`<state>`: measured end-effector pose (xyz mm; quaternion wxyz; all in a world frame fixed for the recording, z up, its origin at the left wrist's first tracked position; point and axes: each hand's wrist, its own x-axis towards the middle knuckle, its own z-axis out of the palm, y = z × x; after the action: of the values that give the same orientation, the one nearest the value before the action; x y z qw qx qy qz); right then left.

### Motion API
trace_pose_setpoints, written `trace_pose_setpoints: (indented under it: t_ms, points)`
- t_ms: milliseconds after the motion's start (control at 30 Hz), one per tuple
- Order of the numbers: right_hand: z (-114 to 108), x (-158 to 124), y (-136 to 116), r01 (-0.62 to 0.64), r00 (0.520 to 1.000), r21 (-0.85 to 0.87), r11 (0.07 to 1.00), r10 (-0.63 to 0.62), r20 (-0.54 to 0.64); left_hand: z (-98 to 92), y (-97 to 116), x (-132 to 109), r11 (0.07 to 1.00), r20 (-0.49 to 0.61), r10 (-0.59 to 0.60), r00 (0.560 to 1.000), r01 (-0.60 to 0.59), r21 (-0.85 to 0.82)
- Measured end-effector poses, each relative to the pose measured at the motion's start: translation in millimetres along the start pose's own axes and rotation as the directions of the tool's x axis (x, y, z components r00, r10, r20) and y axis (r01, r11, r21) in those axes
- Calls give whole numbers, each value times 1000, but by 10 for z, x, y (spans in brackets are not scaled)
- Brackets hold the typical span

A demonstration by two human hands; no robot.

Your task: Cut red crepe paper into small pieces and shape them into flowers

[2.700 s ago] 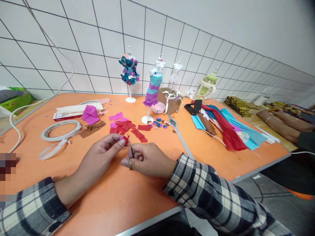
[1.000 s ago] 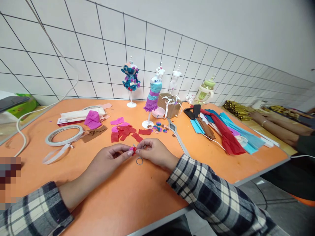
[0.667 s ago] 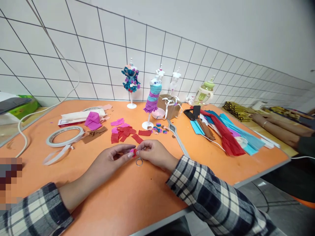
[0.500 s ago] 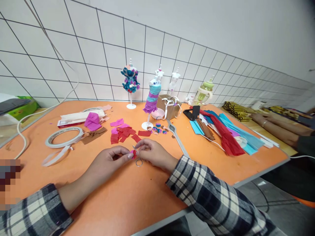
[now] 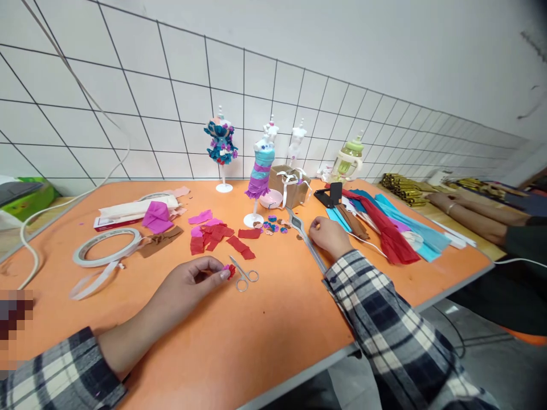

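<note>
A small red and pink crepe paper piece (image 5: 231,271), gathered like a flower, is pinched between the thumb and fingers of my left hand (image 5: 199,282). Just right of it, small scissors (image 5: 244,275) with silver ring handles lie on the table, touched by neither hand. My right hand (image 5: 331,236) is closed low over the table, fingers curled; what they hold, if anything, is hidden. Beside those fingers runs a long grey strip (image 5: 308,242) with a slot near its far end. Red paper cuttings (image 5: 216,234) and small coloured flower-shaped pieces (image 5: 276,224) lie beyond my hands.
On the orange table (image 5: 205,353) stand a mannequin in blue and purple paper (image 5: 261,165), another in dark blue ruffles (image 5: 221,145), a cardboard box (image 5: 290,191) and a green-lidded bottle (image 5: 348,162). A tape roll (image 5: 106,247) lies left, paper sheets (image 5: 388,228) right. Another person's arms (image 5: 465,208) rest beyond.
The scissors have been let go and now lie on the table. My right hand has moved right, away from the paper piece, to the grey strip. My left hand keeps its pinch.
</note>
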<state>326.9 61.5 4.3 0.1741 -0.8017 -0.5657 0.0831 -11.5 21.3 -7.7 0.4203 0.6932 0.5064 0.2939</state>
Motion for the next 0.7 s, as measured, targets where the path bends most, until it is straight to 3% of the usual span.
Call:
trace_pose_setpoints:
  t_ms: [100,200,267,300,400,467,533,567,700]
  points:
    - [-46,-7,63,-47,998,-62,997,44,-37,4,-18,14,1000,13,-2,1000,2,9]
    - [-22,-141,-130,-20,994,-59,998,13,-113,9,-19,17,1000,16,9,1000,-10,16]
    - [55,-293,-339,74,989,4,997,-72,-125,12,-13,14,999,13,18,1000,-19,34]
    - [112,-382,-455,188,978,138,972,-173,-115,14,-10,12,999,8,21,1000,-21,44]
    - [329,-653,-806,471,879,508,721,-430,-204,18,-6,18,998,-20,38,999,-37,44]
    - [469,-780,-1011,569,806,618,543,-519,-285,13,-8,34,998,-48,58,997,-57,36]
    - [568,-831,-1154,581,774,687,436,-557,-301,-1,-11,56,996,-86,77,993,-74,45]
    - [599,-828,-1194,555,780,725,409,-558,-283,-9,-13,66,995,-105,82,991,-77,58]
    - [619,-725,-1165,395,799,811,432,-597,-71,-28,-27,98,992,-126,84,988,-71,103]
